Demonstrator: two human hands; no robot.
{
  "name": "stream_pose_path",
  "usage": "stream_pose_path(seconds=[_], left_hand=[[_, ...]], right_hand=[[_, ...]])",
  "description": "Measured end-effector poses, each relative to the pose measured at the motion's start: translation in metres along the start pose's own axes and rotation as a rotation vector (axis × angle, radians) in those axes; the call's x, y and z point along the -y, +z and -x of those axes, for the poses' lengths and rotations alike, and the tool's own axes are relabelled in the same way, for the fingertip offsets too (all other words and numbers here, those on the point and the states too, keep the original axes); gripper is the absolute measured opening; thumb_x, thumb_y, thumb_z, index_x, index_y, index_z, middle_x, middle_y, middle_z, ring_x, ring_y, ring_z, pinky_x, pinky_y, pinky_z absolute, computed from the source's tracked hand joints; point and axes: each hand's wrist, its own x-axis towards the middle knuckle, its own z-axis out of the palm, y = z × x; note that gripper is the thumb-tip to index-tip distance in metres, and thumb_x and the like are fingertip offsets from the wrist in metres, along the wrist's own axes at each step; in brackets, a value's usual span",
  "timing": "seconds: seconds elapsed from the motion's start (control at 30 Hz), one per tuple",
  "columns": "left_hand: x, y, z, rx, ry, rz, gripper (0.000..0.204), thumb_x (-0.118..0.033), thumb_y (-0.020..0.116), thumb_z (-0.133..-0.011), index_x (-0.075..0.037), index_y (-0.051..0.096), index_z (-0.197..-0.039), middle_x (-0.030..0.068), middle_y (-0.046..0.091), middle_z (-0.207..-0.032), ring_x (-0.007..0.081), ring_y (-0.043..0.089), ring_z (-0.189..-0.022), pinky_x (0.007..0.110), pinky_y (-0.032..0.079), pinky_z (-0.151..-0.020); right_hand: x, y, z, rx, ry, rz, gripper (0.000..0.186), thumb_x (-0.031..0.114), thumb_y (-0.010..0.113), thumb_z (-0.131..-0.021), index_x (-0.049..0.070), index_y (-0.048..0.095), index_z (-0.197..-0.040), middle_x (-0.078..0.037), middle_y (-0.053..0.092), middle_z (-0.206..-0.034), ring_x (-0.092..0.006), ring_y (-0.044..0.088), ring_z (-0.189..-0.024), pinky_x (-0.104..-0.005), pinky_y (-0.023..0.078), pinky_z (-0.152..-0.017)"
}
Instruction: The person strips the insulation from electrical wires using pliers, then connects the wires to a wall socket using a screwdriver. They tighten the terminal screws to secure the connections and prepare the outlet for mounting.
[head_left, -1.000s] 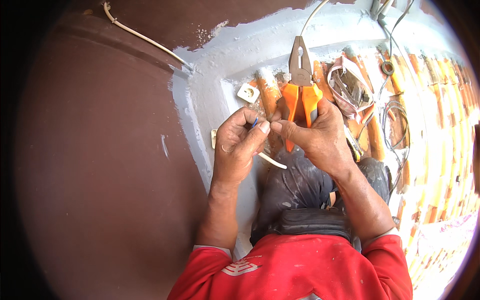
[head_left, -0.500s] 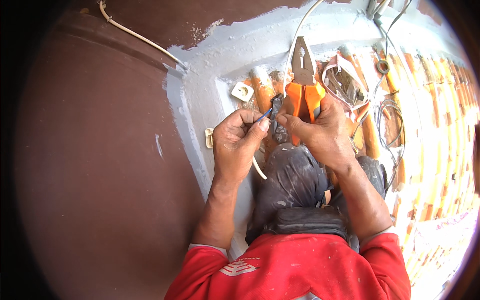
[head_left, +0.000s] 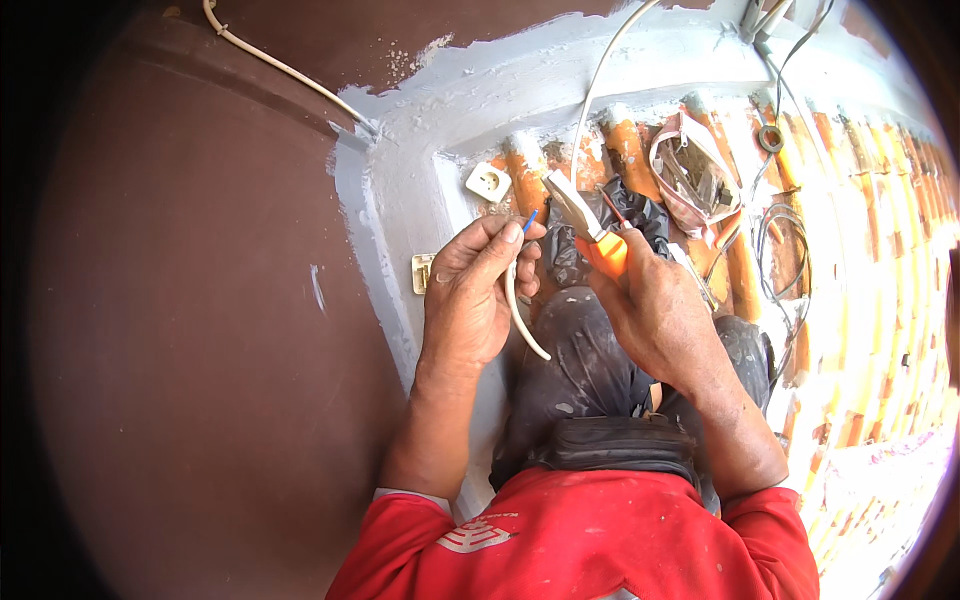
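Left hand (head_left: 472, 280) pinches a blue wire (head_left: 531, 221) between thumb and fingers, a white cable (head_left: 520, 322) curving down below it. Right hand (head_left: 650, 300) grips orange-handled pliers (head_left: 578, 208), their nose near the wire's tip. Beyond, a white socket (head_left: 488, 182) and an open pouch (head_left: 697, 178) lie over orange tiles (head_left: 627, 142).

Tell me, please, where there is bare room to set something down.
Bare patches show on the grey band, between the brown surface and the white socket, and on the glare-washed tiles right of the dark cable loops. It is crowded around the right hand, with pliers, black plastic and the pouch.
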Motion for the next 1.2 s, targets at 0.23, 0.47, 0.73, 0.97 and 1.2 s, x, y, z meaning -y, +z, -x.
stream_pose_path(seconds=[0.23, 0.47, 0.73, 0.97, 1.2], left_hand=[[-0.004, 0.015, 0.005, -0.036, 0.074, -0.118, 0.011, -0.015, 0.071, -0.111, -0.004, 0.071, -0.114, 0.0069, 0.075, -0.103, 0.0141, 0.070, -0.085, 0.031, 0.059, -0.069], [-0.002, 0.024, 0.011, -0.116, 0.379, -0.547, 0.004, 0.000, 0.072, -0.106, 0.001, 0.070, -0.109, 0.0045, 0.070, -0.103, 0.0076, 0.066, -0.076, 0.025, 0.052, -0.063], [0.016, 0.016, 0.007, -0.148, 0.603, -0.748, 0.005, 0.006, 0.071, -0.102, 0.003, 0.068, -0.105, 0.0028, 0.064, -0.098, 0.0063, 0.058, -0.078, 0.026, 0.048, -0.068], [0.025, 0.008, 0.004, -0.103, 0.729, -0.837, 0.005, 0.007, 0.064, -0.108, 0.003, 0.065, -0.111, 0.0020, 0.065, -0.105, 0.0034, 0.059, -0.085, 0.023, 0.049, -0.073], [0.019, 0.015, 0.008, -0.175, 0.705, -0.848, 0.002, 0.005, 0.069, -0.100, 0.004, 0.068, -0.101, 0.0102, 0.065, -0.096, 0.0181, 0.063, -0.080, 0.034, 0.051, -0.068]], right_hand=[[0.006, 0.006, 0.004, 0.047, -0.039, -0.065, 0.022, 0.013, 0.067, -0.106, -0.004, 0.056, -0.114, -0.033, 0.072, -0.093, -0.0534, 0.073, -0.097, -0.0605, 0.057, -0.082], [0.006, 0.019, 0.005, -0.152, -0.197, 0.196, 0.014, 0.008, 0.064, -0.102, 0.000, 0.057, -0.111, -0.024, 0.072, -0.100, -0.0455, 0.073, -0.098, -0.0548, 0.059, -0.084], [0.001, 0.025, 0.003, -0.264, -0.273, 0.395, 0.017, 0.008, 0.062, -0.096, 0.003, 0.059, -0.111, -0.018, 0.065, -0.098, -0.0372, 0.067, -0.094, -0.0497, 0.054, -0.092], [-0.002, 0.030, 0.002, -0.269, -0.289, 0.367, 0.017, 0.009, 0.063, -0.096, 0.002, 0.059, -0.110, -0.018, 0.065, -0.100, -0.0363, 0.066, -0.095, -0.0489, 0.054, -0.088], [-0.009, 0.035, 0.000, -0.245, -0.317, 0.345, 0.016, 0.009, 0.064, -0.095, 0.002, 0.059, -0.108, -0.020, 0.068, -0.098, -0.0361, 0.067, -0.096, -0.0469, 0.055, -0.086]])
